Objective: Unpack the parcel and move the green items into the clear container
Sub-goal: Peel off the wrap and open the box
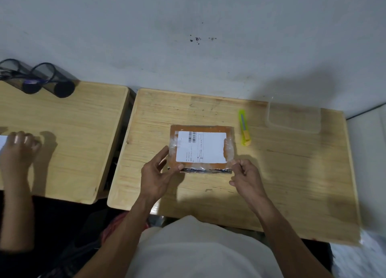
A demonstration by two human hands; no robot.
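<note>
A flat brown parcel [201, 148] with a white shipping label and clear tape lies in the middle of the wooden table [292, 173]. My left hand [156, 173] grips its near left corner, thumb on top. My right hand [245, 173] pinches the clear tape at its near right corner. An empty clear container [293, 119] stands at the back right of the table. No green items show; the parcel is sealed.
A yellow-green box cutter [244, 127] lies just right of the parcel. A second wooden table [62, 131] stands at left with two dark mesh cups [41, 79] lying on it and another person's hand [18, 146]. A grey wall rises behind.
</note>
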